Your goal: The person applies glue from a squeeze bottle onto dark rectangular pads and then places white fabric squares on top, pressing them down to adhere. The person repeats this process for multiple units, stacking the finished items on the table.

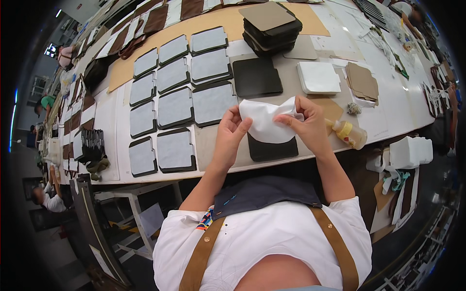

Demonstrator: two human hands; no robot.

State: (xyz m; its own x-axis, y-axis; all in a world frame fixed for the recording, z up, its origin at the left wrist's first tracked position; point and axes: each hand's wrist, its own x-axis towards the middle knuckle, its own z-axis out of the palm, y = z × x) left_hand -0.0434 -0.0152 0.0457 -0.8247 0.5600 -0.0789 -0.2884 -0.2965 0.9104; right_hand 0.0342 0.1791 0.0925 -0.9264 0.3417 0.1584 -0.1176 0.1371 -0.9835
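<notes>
A thin white sheet (268,127), soft and creased, is held up over the table's near edge. My left hand (230,135) pinches its left side, thumb in front. My right hand (310,127) grips the opposite side, where the sheet bunches up at the thumb. Partly hidden below the sheet lies a black panel (273,151). Another bare black panel (256,80) rests just beyond my hands. To the left, several black panels topped with pale grey sheets (175,107) lie in rows. A stack of white sheets (318,79) sits beyond my right hand.
At right are a bottle with yellowish contents (352,134), a small ball-like clump (354,108) and brown cards (362,82). A tall stack of black panels (270,36) stands at the back. White bundles (410,151) sit below the table's right end. Other people work farther off.
</notes>
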